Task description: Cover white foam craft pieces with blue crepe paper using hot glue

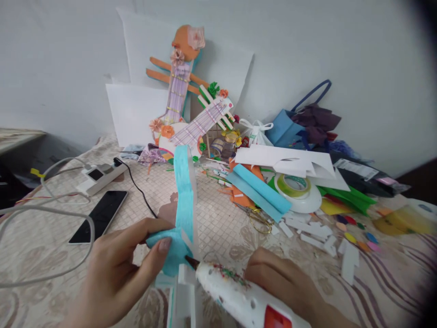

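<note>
Pale wall across the back, and below it a patterned tablecloth, with two decorated guitar-shaped crafts at the far side. Coming down to the hands: the left hand has the near end of a blue-faced strip pinched between thumb and fingers, low in the middle of the view. The right hand is curled against a white glue gun, gripping it as far as I can judge. And right down at the tip, the dark nozzle sits at the edge of the blue. This looks like a gluing step; it calls for a steady pinch and careful placing of the nozzle. Now, what's hard to see: the right fingertips and any trigger are hidden, the gun's rear is cut off below, and I can't make out any glue.
</note>
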A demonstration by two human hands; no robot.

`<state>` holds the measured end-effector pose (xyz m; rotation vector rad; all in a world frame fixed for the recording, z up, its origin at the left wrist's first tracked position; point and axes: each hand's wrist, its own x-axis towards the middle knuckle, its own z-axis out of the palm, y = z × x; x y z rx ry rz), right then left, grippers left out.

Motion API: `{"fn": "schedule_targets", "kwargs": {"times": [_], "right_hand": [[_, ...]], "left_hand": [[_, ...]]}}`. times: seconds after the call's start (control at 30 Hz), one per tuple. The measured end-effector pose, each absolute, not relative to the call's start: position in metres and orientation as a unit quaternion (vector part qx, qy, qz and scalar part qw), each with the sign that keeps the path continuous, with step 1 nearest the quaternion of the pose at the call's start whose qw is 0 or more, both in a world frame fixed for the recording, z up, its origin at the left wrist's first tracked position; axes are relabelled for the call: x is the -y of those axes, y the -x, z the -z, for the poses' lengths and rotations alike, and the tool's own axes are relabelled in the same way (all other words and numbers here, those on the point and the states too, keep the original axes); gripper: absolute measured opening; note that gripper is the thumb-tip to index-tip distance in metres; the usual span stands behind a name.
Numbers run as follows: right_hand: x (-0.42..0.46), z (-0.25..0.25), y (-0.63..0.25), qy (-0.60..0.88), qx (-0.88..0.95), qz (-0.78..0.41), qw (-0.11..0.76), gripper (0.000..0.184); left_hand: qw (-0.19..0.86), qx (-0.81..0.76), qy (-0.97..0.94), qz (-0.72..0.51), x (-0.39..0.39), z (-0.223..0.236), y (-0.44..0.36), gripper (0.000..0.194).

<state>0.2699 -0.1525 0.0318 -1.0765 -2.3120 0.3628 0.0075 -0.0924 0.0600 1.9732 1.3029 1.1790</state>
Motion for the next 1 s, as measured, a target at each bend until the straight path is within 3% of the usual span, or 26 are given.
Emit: {"fn": "schedule_targets", "kwargs": {"times": [0.17, 0.5, 0.8, 1.0], "right_hand": [[0.148, -0.026, -0.266, 0.391, 0.853, -0.144, 0.315, 0.042], [0.144, -0.037, -0.264, 0.393, 0.845, -0.145, 0.333, 0.037], [0.149, -0.031, -0.269, 0.411, 0.86, -0.139, 0.271, 0.034], [0.148, -0.031, -0.268, 0.398, 0.859, -0.137, 0.293, 0.037]], "left_hand": [[0.222, -0.456, -0.743, -0.437, 0.09, -0.06, -0.006, 0.013], [0.17, -0.408, -0.786, -0.432, 0.085, -0.06, -0.003, 0.011], [0.14, -0.394, -0.803, -0.425, 0.08, -0.058, 0.0, 0.01], [0.155, -0.428, -0.779, -0.431, 0.084, -0.056, -0.001, 0.011]]}}
